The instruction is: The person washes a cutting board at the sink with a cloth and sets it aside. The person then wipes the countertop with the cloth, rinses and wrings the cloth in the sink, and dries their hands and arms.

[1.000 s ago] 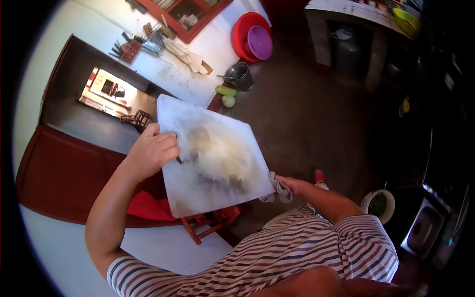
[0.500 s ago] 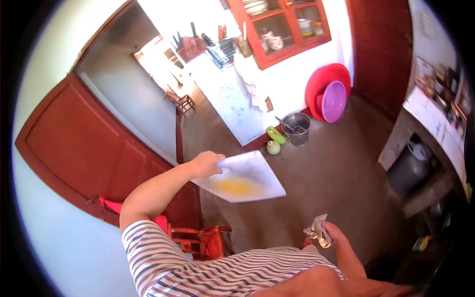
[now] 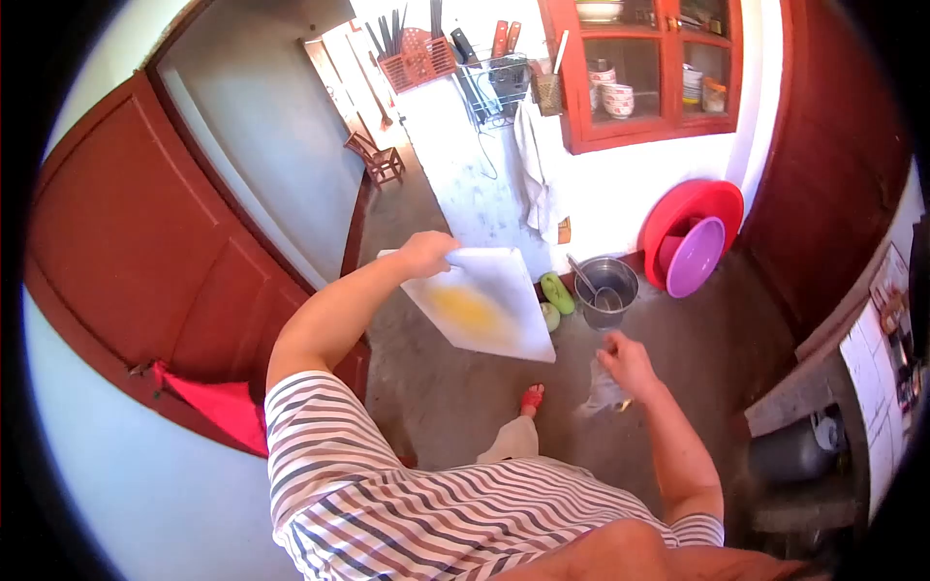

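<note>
My left hand (image 3: 426,256) grips the top edge of a white cutting board (image 3: 518,290) with a yellow stain on its face. The board hangs tilted in front of me above the floor. A crumpled pale cloth (image 3: 598,389) dangles from my right hand (image 3: 630,368), whose fingers are closed on it; motion blurs the cloth. Beyond the board, a long green gourd (image 3: 556,292) and a round pale green one (image 3: 550,317), partly hidden by the board's edge, lie on the floor. Beside them stands a metal bucket (image 3: 607,315) with a ladle (image 3: 584,276) in it.
A red basin (image 3: 668,218) and a purple basin (image 3: 699,257) lean against the wall. Above hangs a red cabinet (image 3: 625,136) with bowls, left of it a knife and chopstick rack (image 3: 417,70). A white-topped counter (image 3: 872,387) is at right, a red door (image 3: 165,242) at left.
My view has turned, and the bucket and cabinet appear nearer. The board has risen and tilted more upright. My right hand has come up and forward with the cloth. My red-shod foot now shows.
</note>
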`<state>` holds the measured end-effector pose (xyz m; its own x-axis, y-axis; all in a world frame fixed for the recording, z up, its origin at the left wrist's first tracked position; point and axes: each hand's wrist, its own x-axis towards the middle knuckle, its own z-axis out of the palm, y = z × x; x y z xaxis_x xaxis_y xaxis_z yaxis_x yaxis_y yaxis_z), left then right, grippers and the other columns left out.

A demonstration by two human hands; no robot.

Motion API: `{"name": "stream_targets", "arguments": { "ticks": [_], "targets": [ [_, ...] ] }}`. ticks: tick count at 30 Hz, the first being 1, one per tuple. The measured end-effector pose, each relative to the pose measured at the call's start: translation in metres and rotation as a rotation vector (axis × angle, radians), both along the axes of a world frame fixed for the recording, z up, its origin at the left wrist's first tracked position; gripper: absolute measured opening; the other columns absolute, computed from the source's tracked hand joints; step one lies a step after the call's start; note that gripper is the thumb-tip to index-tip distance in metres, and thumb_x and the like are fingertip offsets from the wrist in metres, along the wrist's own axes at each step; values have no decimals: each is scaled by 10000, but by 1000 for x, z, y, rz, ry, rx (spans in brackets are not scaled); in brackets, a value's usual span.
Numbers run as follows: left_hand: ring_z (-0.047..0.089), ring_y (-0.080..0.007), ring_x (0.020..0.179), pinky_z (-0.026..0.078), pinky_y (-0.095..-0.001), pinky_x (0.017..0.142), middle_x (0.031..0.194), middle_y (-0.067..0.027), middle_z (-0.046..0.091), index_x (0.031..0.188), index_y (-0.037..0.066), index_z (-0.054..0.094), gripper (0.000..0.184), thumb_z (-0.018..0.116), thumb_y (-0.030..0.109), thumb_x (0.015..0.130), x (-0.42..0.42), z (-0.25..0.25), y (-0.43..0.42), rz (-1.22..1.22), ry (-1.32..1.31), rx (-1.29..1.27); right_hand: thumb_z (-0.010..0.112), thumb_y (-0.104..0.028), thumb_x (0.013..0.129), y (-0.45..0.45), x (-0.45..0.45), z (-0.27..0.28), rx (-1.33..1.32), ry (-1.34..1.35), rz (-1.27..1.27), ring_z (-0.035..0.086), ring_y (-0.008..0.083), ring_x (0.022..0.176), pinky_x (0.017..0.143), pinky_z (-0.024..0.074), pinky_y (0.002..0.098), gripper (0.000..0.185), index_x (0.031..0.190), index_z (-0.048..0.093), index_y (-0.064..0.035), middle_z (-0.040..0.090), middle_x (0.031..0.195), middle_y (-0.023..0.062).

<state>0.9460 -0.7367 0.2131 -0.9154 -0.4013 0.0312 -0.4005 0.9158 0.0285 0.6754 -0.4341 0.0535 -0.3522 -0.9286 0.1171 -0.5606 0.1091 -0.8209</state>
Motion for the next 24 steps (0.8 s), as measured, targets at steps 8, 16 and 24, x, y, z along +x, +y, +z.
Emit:
{"name": "stream_targets", "arguments": {
  "ticks": [8,16,24],
  "targets": [
    [575,-283,877,481,-421,668,875,-72,574,868,123,577,178,607,123,692,-64,-90,-173,-186,-323,51,610,-286,806,-350,-54,57,15,151,199,606,352,761,686,469,415,384,1059,532,-8,622,784,206],
    [575,-255,883,482,-393,666,868,-61,568,831,100,562,130,570,110,701,-101,-99,-286,-257,-348,83,565,-340,823,-600,-61,78,253,460,281,569,390,908,779,450,466,438,1116,494,-21,604,960,226],
    [588,-284,852,479,-404,672,827,-89,583,842,91,582,161,592,95,681,-136,-86,-364,-201,-301,153,467,-264,861,-653,-87,38,176,577,545,566,392,855,734,449,479,263,987,550,-48,605,909,200]
  ]
}}
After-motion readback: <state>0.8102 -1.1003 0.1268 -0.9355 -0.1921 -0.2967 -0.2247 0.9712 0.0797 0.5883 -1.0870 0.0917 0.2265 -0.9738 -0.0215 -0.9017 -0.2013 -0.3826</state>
